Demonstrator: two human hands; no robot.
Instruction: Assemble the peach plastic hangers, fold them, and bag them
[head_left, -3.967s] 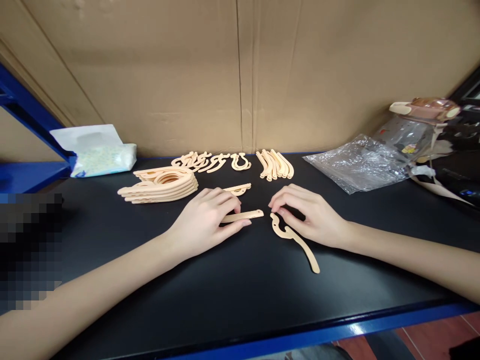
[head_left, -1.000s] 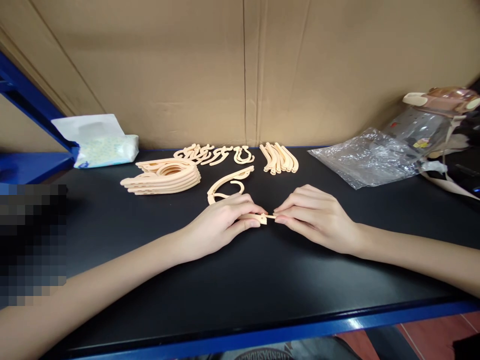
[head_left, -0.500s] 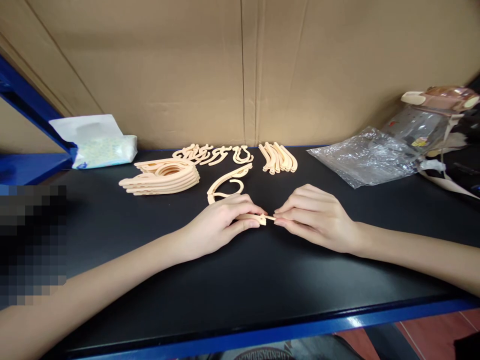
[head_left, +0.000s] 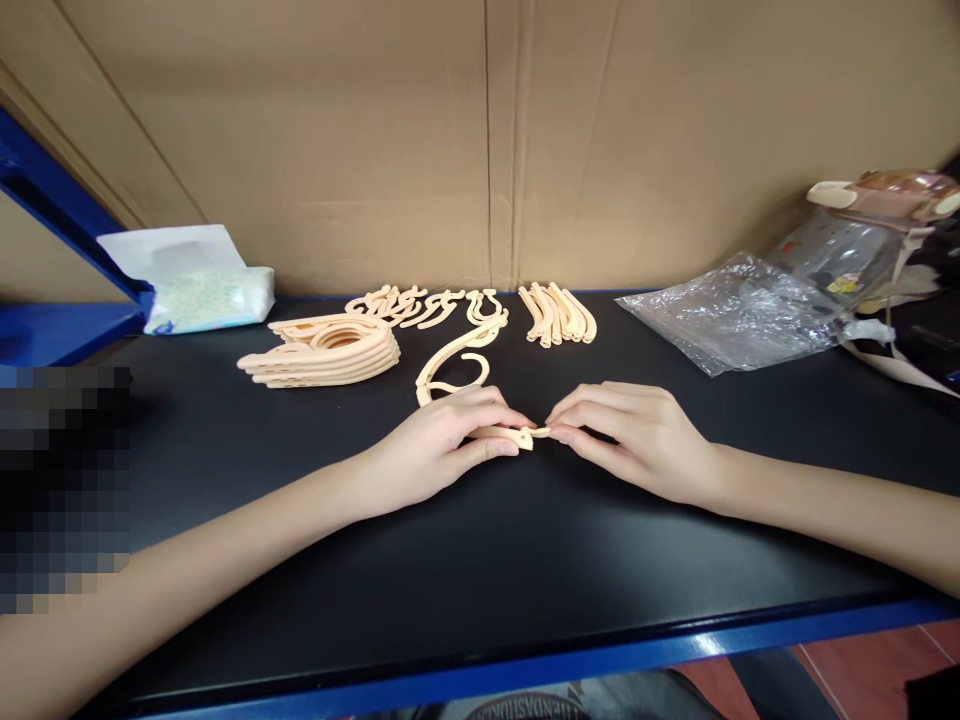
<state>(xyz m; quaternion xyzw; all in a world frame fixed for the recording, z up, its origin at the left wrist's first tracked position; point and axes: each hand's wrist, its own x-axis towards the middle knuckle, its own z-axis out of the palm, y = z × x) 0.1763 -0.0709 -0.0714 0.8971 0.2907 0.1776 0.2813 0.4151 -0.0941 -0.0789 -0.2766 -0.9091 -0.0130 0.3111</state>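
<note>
Both my hands rest on the black table top (head_left: 480,560) near its middle. My left hand (head_left: 435,450) is closed round a straight peach plastic strip (head_left: 519,436), whose tip shows between the two hands. My right hand (head_left: 637,435) pinches a small peach piece against that tip; most of the piece is hidden under the fingers. A curved peach hook part (head_left: 450,365) arches up from behind my left hand toward the back.
A stack of assembled peach hangers (head_left: 322,352) lies at the back left. Rows of loose hook pieces (head_left: 420,305) and curved arm pieces (head_left: 559,315) lie by the cardboard wall. A tissue pack (head_left: 199,290) is far left, a clear plastic bag (head_left: 731,315) and bottle (head_left: 862,240) far right.
Four seconds ago the strip and a hooked arm lay apart under my hands; now the hands meet at the strip's tip. In the last second they hardly moved.
</note>
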